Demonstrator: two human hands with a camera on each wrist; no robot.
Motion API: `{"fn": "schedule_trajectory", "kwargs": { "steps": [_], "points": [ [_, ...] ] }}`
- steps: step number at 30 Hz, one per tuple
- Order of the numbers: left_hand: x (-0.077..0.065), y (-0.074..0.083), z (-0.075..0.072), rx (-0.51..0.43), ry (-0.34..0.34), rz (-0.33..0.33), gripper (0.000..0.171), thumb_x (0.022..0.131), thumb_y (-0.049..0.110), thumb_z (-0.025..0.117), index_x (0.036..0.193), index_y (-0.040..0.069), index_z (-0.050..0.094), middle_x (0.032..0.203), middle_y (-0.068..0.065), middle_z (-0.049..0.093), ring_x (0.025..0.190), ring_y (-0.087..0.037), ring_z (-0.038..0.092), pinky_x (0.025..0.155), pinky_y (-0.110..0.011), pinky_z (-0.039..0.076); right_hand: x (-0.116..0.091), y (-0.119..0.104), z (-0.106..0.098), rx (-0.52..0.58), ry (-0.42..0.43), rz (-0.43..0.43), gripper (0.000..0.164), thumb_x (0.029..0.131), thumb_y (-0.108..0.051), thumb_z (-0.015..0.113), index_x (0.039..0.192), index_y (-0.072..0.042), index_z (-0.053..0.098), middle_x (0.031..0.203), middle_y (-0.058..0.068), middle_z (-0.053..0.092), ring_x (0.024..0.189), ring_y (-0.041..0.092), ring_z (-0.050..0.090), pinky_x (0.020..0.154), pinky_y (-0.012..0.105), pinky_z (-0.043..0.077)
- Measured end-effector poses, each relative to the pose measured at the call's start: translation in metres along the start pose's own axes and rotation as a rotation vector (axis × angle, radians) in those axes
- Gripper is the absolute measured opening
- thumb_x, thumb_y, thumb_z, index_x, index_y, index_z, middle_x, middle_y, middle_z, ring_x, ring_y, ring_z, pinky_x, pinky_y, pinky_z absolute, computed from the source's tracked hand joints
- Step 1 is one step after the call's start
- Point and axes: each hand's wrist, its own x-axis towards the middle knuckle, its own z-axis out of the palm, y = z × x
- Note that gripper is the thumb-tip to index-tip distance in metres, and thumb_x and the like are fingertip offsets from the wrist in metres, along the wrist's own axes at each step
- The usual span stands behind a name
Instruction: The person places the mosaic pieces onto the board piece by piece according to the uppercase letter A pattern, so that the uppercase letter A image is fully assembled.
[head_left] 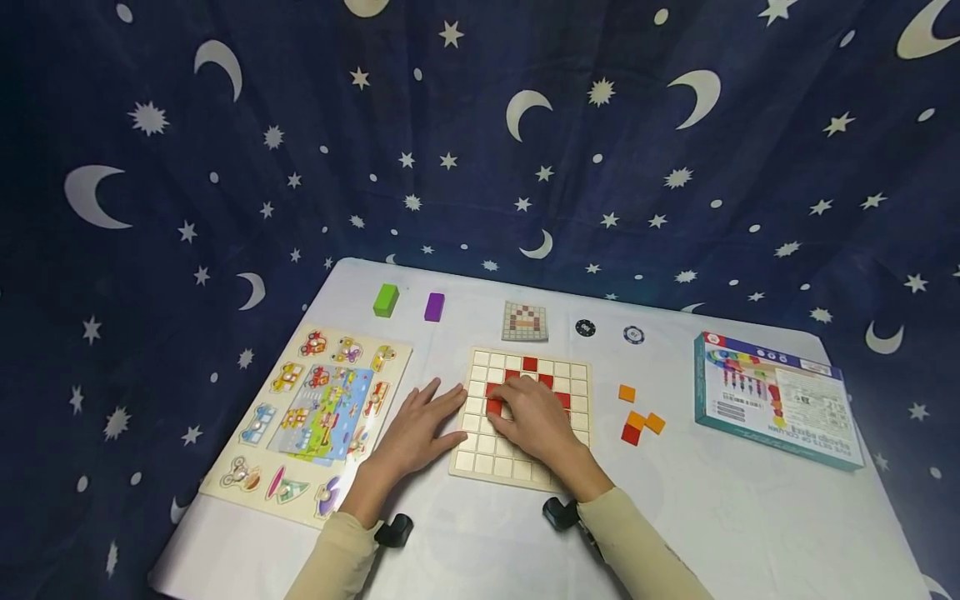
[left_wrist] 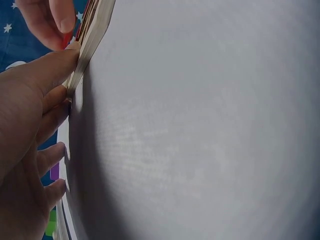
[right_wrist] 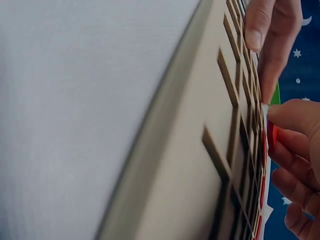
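Note:
A wooden grid board (head_left: 525, 454) lies in the middle of the white table, with several red cubes set in its upper cells. My right hand (head_left: 501, 414) rests on the board and pinches a red cube (head_left: 492, 407) at a cell near its left side; in the right wrist view the red cube (right_wrist: 271, 136) shows between the fingertips (right_wrist: 295, 117). My left hand (head_left: 448, 410) lies flat on the table with straight fingers (left_wrist: 50, 70) touching the board's left edge (left_wrist: 92, 35). It holds nothing.
Loose orange and red cubes (head_left: 639, 421) lie right of the board. A pattern card (head_left: 525, 321), two round chips (head_left: 586, 327), a green block (head_left: 386, 300) and a purple block (head_left: 434, 307) sit behind it. A peg puzzle (head_left: 315, 417) lies left, a game box (head_left: 776, 400) right.

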Motion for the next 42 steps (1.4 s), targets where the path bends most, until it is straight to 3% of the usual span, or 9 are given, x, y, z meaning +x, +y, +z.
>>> {"fn": "schedule_trajectory", "kwargs": {
  "steps": [16,24,35,42],
  "points": [
    [-0.001,0.0,0.001,0.005,0.005,0.007,0.069,0.099,0.042,0.073,0.16,0.016,0.051,0.168,-0.001,0.049,0.163,-0.041,0.031,0.133,-0.067,0.023,0.002,-0.001,0.008,-0.025,0.015,-0.006,0.023,0.091,-0.03,0.084,0.111,-0.019,0.081,0.104,-0.002,0.074,0.098,0.019,0.068,0.088,0.039,0.06],
    [-0.001,-0.001,0.001,0.006,0.01,0.012,0.069,0.099,0.042,0.074,0.16,0.017,0.051,0.168,-0.001,0.049,0.164,-0.04,0.03,0.133,-0.067,0.023,-0.007,0.004,-0.006,-0.01,-0.005,0.05,0.024,0.091,-0.029,0.084,0.113,-0.02,0.082,0.109,-0.001,0.076,0.102,0.019,0.071,0.093,0.04,0.06],
    [-0.001,-0.001,0.0,-0.002,0.025,0.02,0.071,0.098,0.04,0.075,0.16,0.015,0.051,0.168,-0.003,0.049,0.164,-0.041,0.03,0.133,-0.067,0.022,-0.046,0.032,-0.032,-0.014,0.002,0.119,0.027,0.089,-0.031,0.087,0.112,-0.019,0.081,0.111,-0.001,0.076,0.101,0.019,0.067,0.092,0.043,0.059],
    [-0.001,-0.003,0.002,0.0,0.023,0.024,0.07,0.099,0.04,0.074,0.16,0.015,0.051,0.168,-0.003,0.049,0.163,-0.041,0.03,0.133,-0.067,0.022,-0.082,0.061,-0.045,-0.013,0.047,0.208,0.028,0.088,-0.029,0.087,0.113,-0.019,0.081,0.103,-0.003,0.074,0.084,0.011,0.054,0.071,0.03,0.046]
  ]
}}
